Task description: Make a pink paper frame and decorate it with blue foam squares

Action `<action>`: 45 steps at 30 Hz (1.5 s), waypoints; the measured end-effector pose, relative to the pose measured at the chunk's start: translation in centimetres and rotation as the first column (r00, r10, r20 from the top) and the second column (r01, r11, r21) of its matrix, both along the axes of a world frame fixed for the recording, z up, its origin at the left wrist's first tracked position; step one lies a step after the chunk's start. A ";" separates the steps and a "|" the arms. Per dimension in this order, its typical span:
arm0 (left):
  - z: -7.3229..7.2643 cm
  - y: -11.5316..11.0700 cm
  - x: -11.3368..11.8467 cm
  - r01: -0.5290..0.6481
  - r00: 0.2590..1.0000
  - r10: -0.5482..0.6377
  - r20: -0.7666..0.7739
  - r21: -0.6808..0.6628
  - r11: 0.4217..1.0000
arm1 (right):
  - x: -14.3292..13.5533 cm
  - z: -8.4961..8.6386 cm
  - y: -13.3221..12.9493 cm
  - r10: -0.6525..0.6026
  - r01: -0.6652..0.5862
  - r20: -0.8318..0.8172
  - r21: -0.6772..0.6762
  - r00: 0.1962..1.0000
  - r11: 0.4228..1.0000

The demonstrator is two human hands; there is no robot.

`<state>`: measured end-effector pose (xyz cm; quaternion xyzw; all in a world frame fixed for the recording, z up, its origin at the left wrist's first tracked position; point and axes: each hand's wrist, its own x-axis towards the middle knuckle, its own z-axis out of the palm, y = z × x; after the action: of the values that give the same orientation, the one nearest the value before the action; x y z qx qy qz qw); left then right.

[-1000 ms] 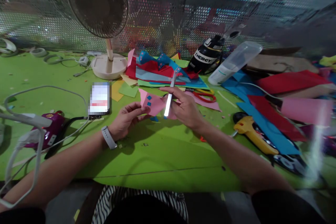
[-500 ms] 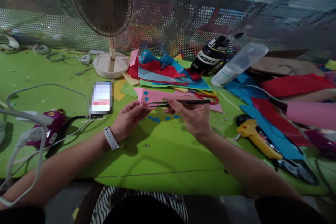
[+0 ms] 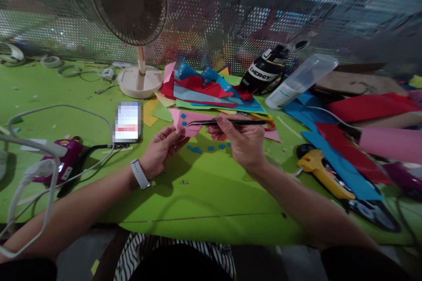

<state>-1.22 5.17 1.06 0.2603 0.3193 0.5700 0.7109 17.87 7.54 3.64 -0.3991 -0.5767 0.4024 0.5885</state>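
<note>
Left hand (image 3: pixel 163 149) pinched the near edge of a pale pink paper piece (image 3: pixel 193 131), tilted above the green surface (image 3: pixel 198 197); right hand (image 3: pixel 245 142) gripped slim black tweezers (image 3: pixel 244 122). Their long axis ran left to right, tips pointing left, near two small blue paper squares (image 3: pixel 183 116) on the pink; contact could not be told. The pink piece also seemed longest left to right, its right end hidden. Tweezer work on that face appeared in hand, calling for steady paper and fine tip control. Loose blue bits (image 3: pixel 196 150) lay nearer.
</note>
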 end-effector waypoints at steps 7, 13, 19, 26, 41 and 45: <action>-0.1 0.0 0.0 0.006 1.000 -0.006 0.026 0.012 1.000 | 0.1 -0.2 0.2 -0.002 0.001 -0.023 -0.013 1.000 1.000; -0.1 0.0 0.0 0.012 1.000 -0.013 0.022 0.013 1.000 | 0.1 -0.1 0.2 0.009 -0.010 -0.045 -0.024 0.999 1.000; -0.1 -0.1 0.1 0.015 1.000 -0.016 0.023 0.017 1.000 | 0.0 -0.2 0.3 0.009 -0.010 -0.072 -0.020 0.997 1.000; -0.3 -0.1 0.1 0.018 0.999 -0.019 0.031 0.013 1.000 | 0.0 0.0 0.1 -0.005 0.004 -0.024 -0.044 1.000 0.999; -0.2 -0.2 0.2 0.019 1.000 -0.019 0.012 0.049 0.999 | -0.2 0.3 -0.5 0.030 -0.030 0.032 0.002 0.999 1.000; -0.2 -0.1 0.2 0.013 1.000 -0.013 0.012 0.038 0.999 | -0.1 0.2 -0.5 0.021 -0.021 0.069 -0.008 0.997 1.000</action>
<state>-1.06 5.06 0.82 0.2723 0.3021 0.5729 0.7115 17.78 7.06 3.88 -0.4088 -0.5994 0.3965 0.5625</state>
